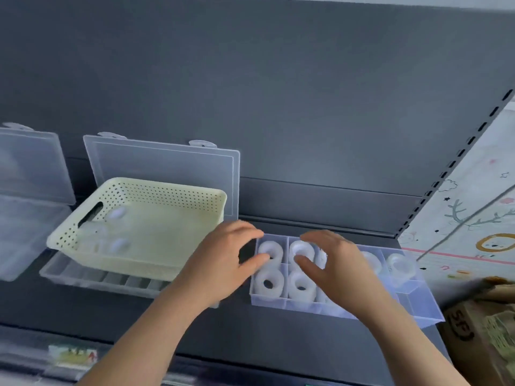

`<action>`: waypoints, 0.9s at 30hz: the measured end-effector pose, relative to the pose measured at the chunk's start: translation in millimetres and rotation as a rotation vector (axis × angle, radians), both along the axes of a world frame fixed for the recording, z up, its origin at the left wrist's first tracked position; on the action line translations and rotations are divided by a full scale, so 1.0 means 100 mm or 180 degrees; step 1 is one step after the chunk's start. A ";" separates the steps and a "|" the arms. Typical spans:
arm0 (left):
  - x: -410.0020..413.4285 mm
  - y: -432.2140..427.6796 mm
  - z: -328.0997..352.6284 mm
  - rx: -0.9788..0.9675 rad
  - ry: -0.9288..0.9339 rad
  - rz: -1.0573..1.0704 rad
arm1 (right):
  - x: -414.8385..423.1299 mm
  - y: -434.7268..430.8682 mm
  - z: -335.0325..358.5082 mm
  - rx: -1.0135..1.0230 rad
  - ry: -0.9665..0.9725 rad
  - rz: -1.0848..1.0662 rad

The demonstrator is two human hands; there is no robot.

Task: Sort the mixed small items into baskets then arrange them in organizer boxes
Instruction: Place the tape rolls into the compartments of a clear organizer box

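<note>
Reading fingers (248,231) of left hand (223,260) and right hand (338,263) as loosely spread, holding nothing, hovering over the tape rolls (269,284) in the organizer box (267,302) on the shelf (278,344). Looks well along: visible compartments mostly filled, one at the right end bare. Left to do, judging by a few clear items (118,245) in the cream basket (167,195) parked on a second organizer box (83,280): moving those over.

Cream perforated basket (156,218), white tape rolls (269,282), dark-grey shelf (278,338).
</note>
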State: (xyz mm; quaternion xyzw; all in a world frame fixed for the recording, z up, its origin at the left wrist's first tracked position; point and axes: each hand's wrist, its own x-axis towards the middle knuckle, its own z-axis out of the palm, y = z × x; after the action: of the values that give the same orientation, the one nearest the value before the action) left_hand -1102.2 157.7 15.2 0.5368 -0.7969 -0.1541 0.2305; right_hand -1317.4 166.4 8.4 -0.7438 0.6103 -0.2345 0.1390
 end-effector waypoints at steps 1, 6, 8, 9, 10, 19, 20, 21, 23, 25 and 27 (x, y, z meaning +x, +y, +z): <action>0.18 -0.01 0.09 -0.0015 -0.0019 0.0073 | 0.13 -0.05 0.07 -0.0028 -0.0027 0.0092; 1.27 -0.21 0.28 0.0295 -0.0414 0.0531 | 0.83 -0.31 0.29 -0.0051 -0.0288 0.0547; 1.65 -0.34 0.26 0.0529 -0.0641 0.0702 | 1.12 -0.42 0.32 0.0004 -0.0374 0.0679; 1.80 -0.40 0.24 0.0661 -0.0733 0.0737 | 1.26 -0.47 0.32 0.0063 -0.0425 0.0709; 1.92 -0.48 0.22 0.0792 -0.0835 0.0728 | 1.39 -0.51 0.32 0.0128 -0.0470 0.0718; 2.28 -1.04 -0.02 0.1648 -0.1243 0.0134 | 2.15 -0.80 0.21 0.0690 -0.0525 0.0697; 2.30 -1.06 -0.01 0.1723 -0.1262 0.0019 | 2.19 -0.82 0.20 0.0740 -0.0540 0.0649; 2.32 -1.08 0.00 0.1793 -0.1288 -0.0097 | 2.22 -0.84 0.18 0.0780 -0.0542 0.0596; 2.37 -1.10 -0.02 0.1880 -0.1318 -0.0270 | 2.28 -0.86 0.15 0.0823 -0.0523 0.0517; 2.42 -1.12 -0.06 0.1799 -0.1347 -0.0399 | 2.35 -0.88 0.11 0.0805 -0.0528 0.0487; 2.47 -1.12 -0.08 0.1650 -0.1284 -0.0389 | 2.41 -0.88 0.07 0.0837 -0.0549 0.0447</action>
State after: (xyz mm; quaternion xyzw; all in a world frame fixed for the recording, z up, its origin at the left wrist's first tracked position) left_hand -855.5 45.2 7.4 0.5485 -0.7914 -0.2558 -0.0858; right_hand -1076.0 77.9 15.1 -0.7371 0.5681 -0.2053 0.3030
